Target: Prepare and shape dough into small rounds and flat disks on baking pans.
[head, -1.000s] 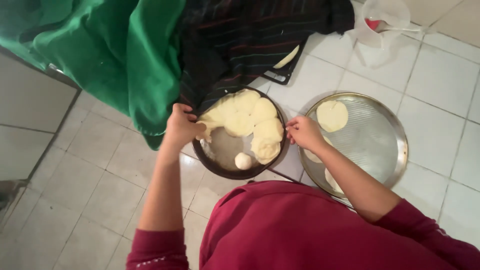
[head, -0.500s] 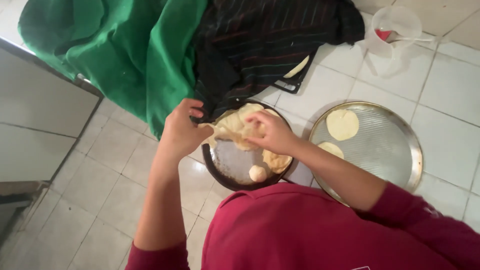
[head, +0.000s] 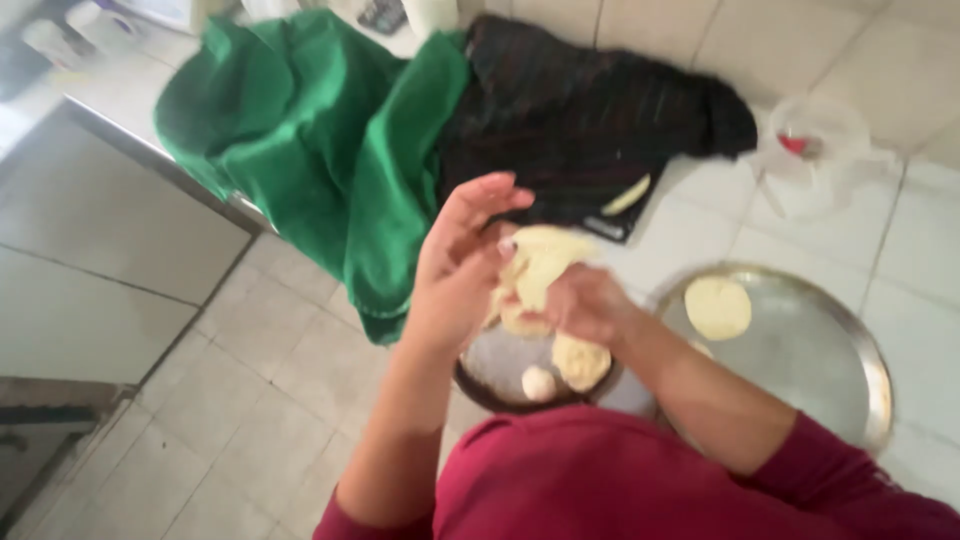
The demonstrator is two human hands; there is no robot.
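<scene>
Both my hands have lifted the dough stack [head: 540, 275] off the dark plate [head: 490, 372]; left hand [head: 462, 270] and right hand [head: 585, 303] fingers clasp it. Steel tray [head: 830, 350] at three o'clock.

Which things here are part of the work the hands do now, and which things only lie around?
In use:
left hand
right hand
pale flattened dough pieces
dark round bowl
round silver metal tray

Lying about:
green cloth
black striped cloth
clear plastic container
</scene>
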